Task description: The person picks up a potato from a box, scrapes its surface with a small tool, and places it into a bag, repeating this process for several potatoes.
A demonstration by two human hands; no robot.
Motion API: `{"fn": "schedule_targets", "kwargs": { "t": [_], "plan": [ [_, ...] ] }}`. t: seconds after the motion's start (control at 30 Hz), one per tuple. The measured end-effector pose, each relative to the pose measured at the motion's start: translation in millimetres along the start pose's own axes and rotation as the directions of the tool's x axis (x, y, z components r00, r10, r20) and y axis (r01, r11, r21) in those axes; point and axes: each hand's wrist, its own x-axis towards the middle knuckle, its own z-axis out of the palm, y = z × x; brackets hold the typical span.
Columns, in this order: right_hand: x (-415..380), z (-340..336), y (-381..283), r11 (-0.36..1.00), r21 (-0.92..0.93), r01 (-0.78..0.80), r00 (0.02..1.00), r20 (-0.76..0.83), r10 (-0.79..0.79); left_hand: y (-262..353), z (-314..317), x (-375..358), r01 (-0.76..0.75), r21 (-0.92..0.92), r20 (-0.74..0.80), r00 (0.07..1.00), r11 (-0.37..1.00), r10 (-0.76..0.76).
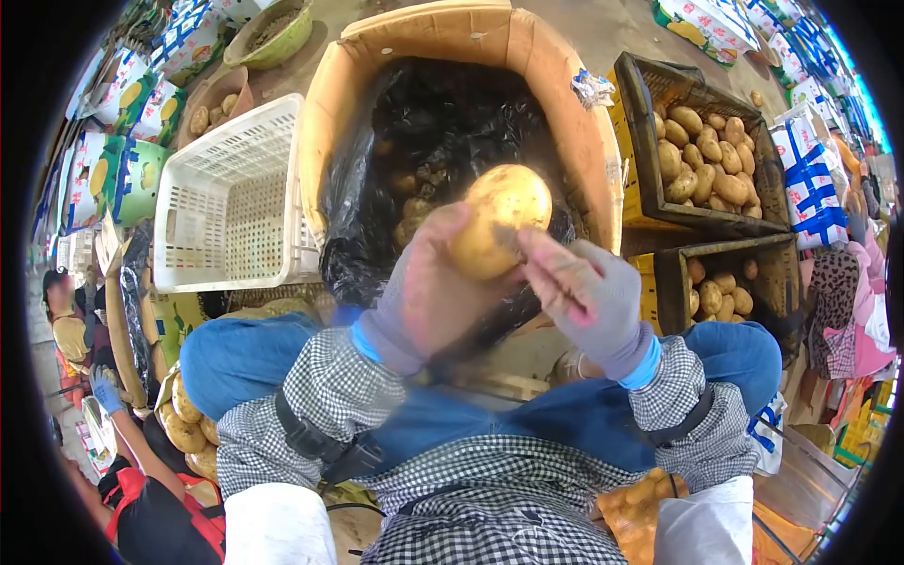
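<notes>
A large yellow potato [499, 212] with a dark patch on its lower side is held up over a cardboard box [325, 122] lined with black plastic. My left hand [433, 282], blurred and in a grey fingerless glove, grips it from the left and below. On its right side, the fingertips of my right hand [584, 292] are pinched together by the dark patch; whatever they hold, if anything, is too small to make out. Small potatoes [412, 212] and scraps lie inside the lined box.
An empty white crate [231, 198] stands left of the box. Two dark crates [725, 221] with potatoes are at the right. Potatoes in a sack [184, 428] lie by my left knee. Other people are at the far left and right edges.
</notes>
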Motion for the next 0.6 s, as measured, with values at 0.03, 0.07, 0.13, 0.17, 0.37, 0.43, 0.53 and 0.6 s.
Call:
{"fn": "schedule_targets", "kwargs": {
  "t": [0.03,0.07,0.13,0.17,0.37,0.43,0.53,0.6],
  "plan": [
    [0.9,0.7,1.8,0.999,0.008,-0.053,0.997,-0.049,0.053,-0.1,3.1,-1.2,-0.011,-0.015,-0.020,1.000,1.000,0.010],
    [-0.3,0.7,0.8,0.999,-0.023,0.025,0.999,0.029,-0.024,0.0,1.7,-0.4,-0.018,0.001,-0.018,1.000,1.000,0.018],
    [-5.0,0.7,-2.8,0.982,-0.063,0.179,0.968,0.187,-0.165,0.3,-3.6,2.5,-0.028,0.034,-0.017,0.999,0.999,0.029],
    [-4.3,0.0,-4.1,0.990,-0.073,0.123,0.988,0.100,-0.115,0.7,-5.6,3.3,-0.022,0.024,-0.010,1.000,0.999,0.022],
    [4.8,-0.8,1.3,0.976,0.202,-0.081,0.990,-0.097,0.102,-7.8,7.1,-1.5,-0.059,0.250,-0.119,0.989,0.966,0.092],
    [-1.9,-10.0,-6.7,0.992,0.116,-0.047,0.995,0.098,0.035,-4.5,0.1,-0.3,-0.026,0.108,-0.034,0.999,0.994,0.029],
    [-1.4,-10.1,-7.4,0.940,0.326,-0.099,0.995,0.005,0.103,-1.1,0.8,-0.6,-0.025,0.041,-0.039,0.999,0.999,0.026],
    [0.3,-11.9,-1.8,0.820,0.520,-0.240,0.950,-0.048,0.308,0.5,0.7,-2.0,0.015,0.002,-0.022,1.000,1.000,-0.015]
  ]
}}
